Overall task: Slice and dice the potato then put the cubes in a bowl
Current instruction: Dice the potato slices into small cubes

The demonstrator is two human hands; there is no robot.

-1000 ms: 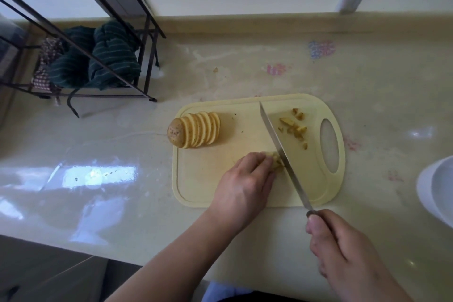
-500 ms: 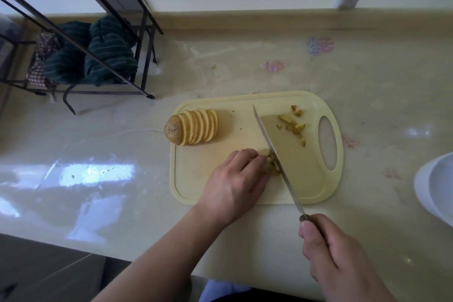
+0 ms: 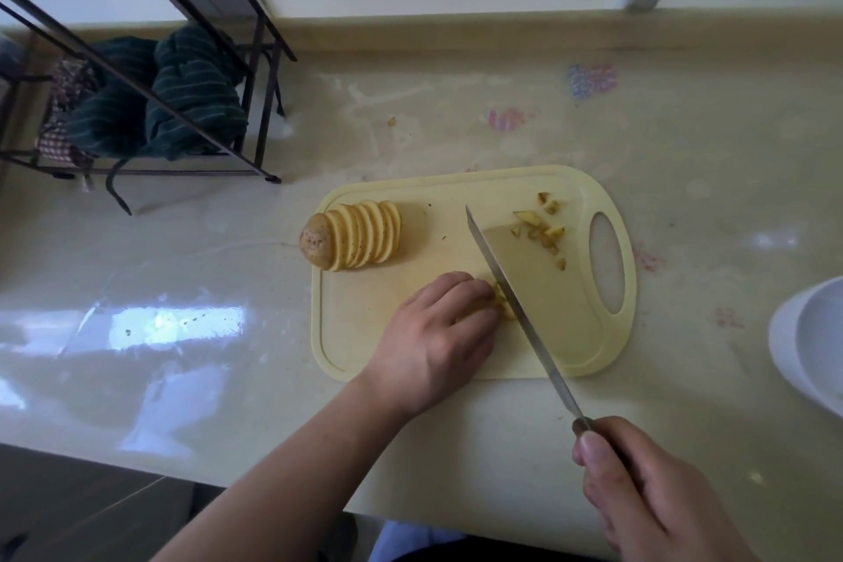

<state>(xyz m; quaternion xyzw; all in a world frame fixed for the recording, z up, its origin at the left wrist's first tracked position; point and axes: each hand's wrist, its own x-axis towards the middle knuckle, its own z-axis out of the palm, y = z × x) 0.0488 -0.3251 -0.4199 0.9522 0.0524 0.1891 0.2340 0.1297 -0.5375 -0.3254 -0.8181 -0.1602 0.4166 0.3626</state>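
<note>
From the head view, my left hand [image 3: 438, 333] lies knuckles-up on the pale yellow cutting board [image 3: 365, 324], its fingers curled over a small stack of potato strips [image 3: 504, 305], pinning them down right beside the blade. My right hand [image 3: 647, 488] is wrapped around the handle of the knife [image 3: 511, 287], thumb on top, and the blade runs from the near edge of the board up and away to the left, its edge down at the strips.

At the board's far left corner the rest of the potato [image 3: 351, 235] lies as a row of round slices leaning on one another, the skin-covered end piece hanging just over the board's edge. A loose scatter of potato cubes [image 3: 540, 228] lies at the far right of the board, near its oval handle hole [image 3: 606, 262].

The white bowl [image 3: 807, 342] stands on the counter [image 3: 456, 114] at the right edge of view, well apart from the board. A black wire rack [image 3: 255, 105] holding dark green striped cloths [image 3: 191, 96] stands at the far left.
</note>
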